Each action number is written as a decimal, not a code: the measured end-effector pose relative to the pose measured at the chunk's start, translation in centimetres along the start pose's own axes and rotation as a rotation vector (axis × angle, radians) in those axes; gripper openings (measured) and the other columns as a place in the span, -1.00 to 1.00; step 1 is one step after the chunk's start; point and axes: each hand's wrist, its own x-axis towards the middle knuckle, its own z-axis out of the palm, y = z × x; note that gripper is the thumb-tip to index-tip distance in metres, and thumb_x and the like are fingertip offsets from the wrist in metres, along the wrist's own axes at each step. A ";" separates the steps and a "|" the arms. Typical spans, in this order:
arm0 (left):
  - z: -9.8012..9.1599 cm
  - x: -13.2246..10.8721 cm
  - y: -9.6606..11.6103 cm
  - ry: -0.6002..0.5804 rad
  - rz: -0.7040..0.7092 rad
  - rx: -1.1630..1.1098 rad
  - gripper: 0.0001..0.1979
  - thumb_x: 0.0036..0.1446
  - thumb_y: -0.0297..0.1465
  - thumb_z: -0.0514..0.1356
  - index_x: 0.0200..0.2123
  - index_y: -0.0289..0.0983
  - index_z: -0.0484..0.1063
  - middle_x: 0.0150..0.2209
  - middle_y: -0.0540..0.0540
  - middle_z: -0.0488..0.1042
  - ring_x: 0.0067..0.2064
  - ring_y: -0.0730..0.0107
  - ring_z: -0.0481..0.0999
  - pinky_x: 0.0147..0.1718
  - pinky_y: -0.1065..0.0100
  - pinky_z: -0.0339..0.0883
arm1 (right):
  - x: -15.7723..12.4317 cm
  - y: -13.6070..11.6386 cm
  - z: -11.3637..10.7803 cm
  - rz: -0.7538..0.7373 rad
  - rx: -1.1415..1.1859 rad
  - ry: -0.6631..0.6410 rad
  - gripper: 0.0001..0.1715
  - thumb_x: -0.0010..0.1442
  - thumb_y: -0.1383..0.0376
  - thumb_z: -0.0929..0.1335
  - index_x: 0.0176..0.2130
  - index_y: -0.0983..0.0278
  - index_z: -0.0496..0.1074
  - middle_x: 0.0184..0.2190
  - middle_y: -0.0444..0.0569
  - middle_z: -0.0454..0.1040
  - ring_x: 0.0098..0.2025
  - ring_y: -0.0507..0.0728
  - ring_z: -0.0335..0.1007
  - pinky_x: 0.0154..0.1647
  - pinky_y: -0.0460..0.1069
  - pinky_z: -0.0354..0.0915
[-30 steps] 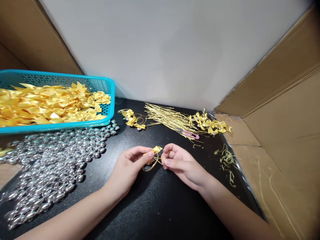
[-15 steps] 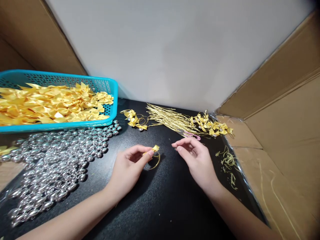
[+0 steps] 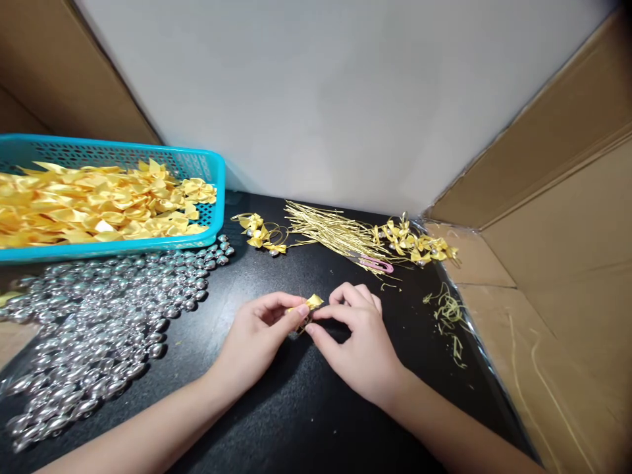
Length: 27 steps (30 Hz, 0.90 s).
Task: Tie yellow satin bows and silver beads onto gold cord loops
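Note:
Between thumb and fingers, my left hand [image 3: 259, 336] pinches a small yellow ribbon bow [image 3: 315, 302] that has a gold cord loop attached. My right hand [image 3: 363, 342] is closed in a pinch at the right side of that loop, just below the bow. Its thumb and index fingertips almost meet those of the left hand, and the fingers hide most of the cord. Both hands are over the black tabletop [image 3: 276, 421].
At left, a blue basket [image 3: 220, 197] holds many yellow bows; silver beads [image 3: 113, 322] spread before it. Behind my hands lie gold cords [image 3: 330, 227], a pink U-shaped tool [image 3: 376, 264] and finished-looking bow pieces [image 3: 417, 243]. Cord scraps [image 3: 449, 313] lie right, beside cardboard [image 3: 523, 355].
My right hand has moved left to the bow and closed on the cord beside my left hand. The open round loop is now mostly hidden. The view has shifted slightly.

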 end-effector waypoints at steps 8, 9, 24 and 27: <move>0.0 -0.2 0.1 -0.017 -0.001 -0.023 -0.88 -0.05 -0.34 0.38 -0.44 -0.26 0.58 -0.42 -0.01 0.62 -0.40 0.44 0.51 -0.38 0.48 0.35 | 0.1 -0.4 0.7 0.149 0.200 -0.020 -0.92 0.07 0.35 0.45 -0.44 0.17 0.57 -0.41 -0.11 0.42 -0.27 0.13 0.30 -0.15 0.11 0.17; 0.1 -0.2 0.2 -0.016 -0.003 -0.025 -0.89 -0.05 -0.34 0.38 -0.45 -0.26 0.58 -0.43 -0.01 0.61 -0.41 0.45 0.50 -0.39 0.48 0.34 | 0.2 -0.4 0.7 0.167 0.222 -0.027 -0.91 0.07 0.36 0.44 -0.45 0.17 0.56 -0.42 -0.12 0.42 -0.27 0.13 0.31 -0.15 0.10 0.17; 0.2 -0.1 0.3 -0.029 -0.039 -0.047 -0.88 -0.05 -0.34 0.38 -0.46 -0.27 0.57 -0.51 0.04 0.57 -0.47 0.53 0.42 -0.46 0.53 0.26 | 0.7 0.3 0.2 0.169 0.306 -0.102 -0.85 0.08 0.40 0.39 -0.50 0.23 0.48 -0.38 -0.13 0.36 -0.22 0.12 0.31 -0.10 0.08 0.15; 0.2 -0.2 0.4 -0.025 -0.048 -0.047 -0.87 -0.05 -0.33 0.38 -0.46 -0.28 0.56 -0.51 0.04 0.56 -0.48 0.53 0.41 -0.47 0.53 0.25 | 0.8 0.2 0.1 0.160 0.304 -0.103 -0.85 0.09 0.42 0.38 -0.50 0.24 0.46 -0.38 -0.13 0.36 -0.21 0.12 0.30 -0.10 0.07 0.15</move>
